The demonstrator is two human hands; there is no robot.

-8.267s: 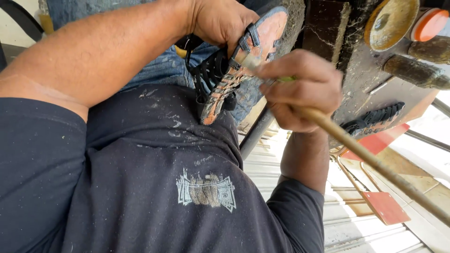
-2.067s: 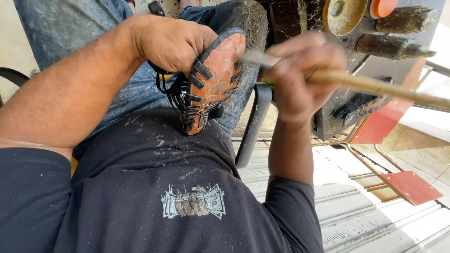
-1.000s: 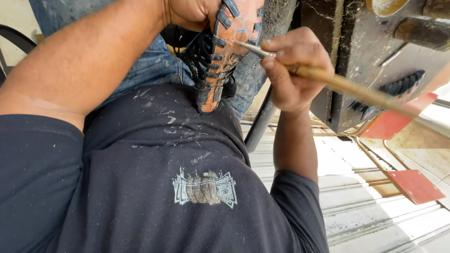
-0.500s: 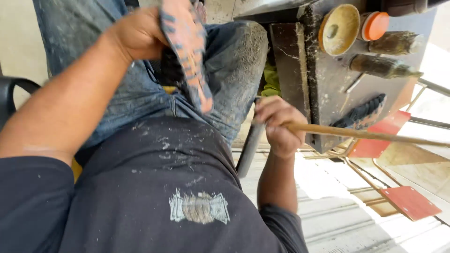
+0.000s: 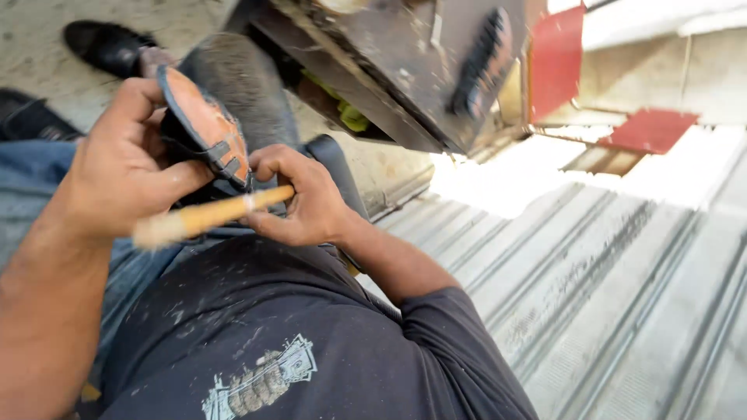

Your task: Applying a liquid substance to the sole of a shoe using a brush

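My left hand point(image 5: 128, 167) grips a shoe point(image 5: 204, 132) with an orange sole and dark straps, held sole-up over my lap. My right hand point(image 5: 299, 198) is closed around a long yellowish wooden stick point(image 5: 210, 218) that points toward the lower left; the end near the shoe is hidden behind my fingers. The two hands sit close together, with the stick crossing just below the shoe. My dark, dust-marked shirt point(image 5: 257, 342) fills the lower part of the view.
A dark metal work stand point(image 5: 405, 70) with a black brush point(image 5: 478, 54) on it hangs at the top. A ribbed metal sheet point(image 5: 607, 280) covers the right side. Red flat pieces point(image 5: 646, 128) lie beyond it. A black shoe point(image 5: 105, 47) rests on the ground at the upper left.
The view swung sharply. My right hand came up to the shoe, and the stick's free end now points to the lower left instead of out to the right.
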